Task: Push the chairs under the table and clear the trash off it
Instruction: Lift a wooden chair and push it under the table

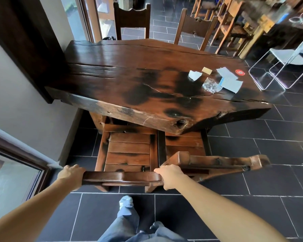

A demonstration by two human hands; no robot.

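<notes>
Your left hand [71, 175] and right hand [170, 175] are curling their fingers tight over the two ends of the top rail [121, 178] of the chair [129, 151], whose seat is sitting partly under the table [129, 75] edge. It is solid wood, probably heavy and stiff, so those rail ends are looking like the right hold. The second chair [217, 162] is crowding its right side, and trash [217, 79] is lying at the tabletop's far right.

Seen from above, a person's bare forearms [33, 206] run from left hand [71, 175] and right hand [170, 175] to the frame's edge; loose faded blue denim jeans [128, 222] fall in folds over pale grey-white rounded-toe sneakers [126, 201].
</notes>
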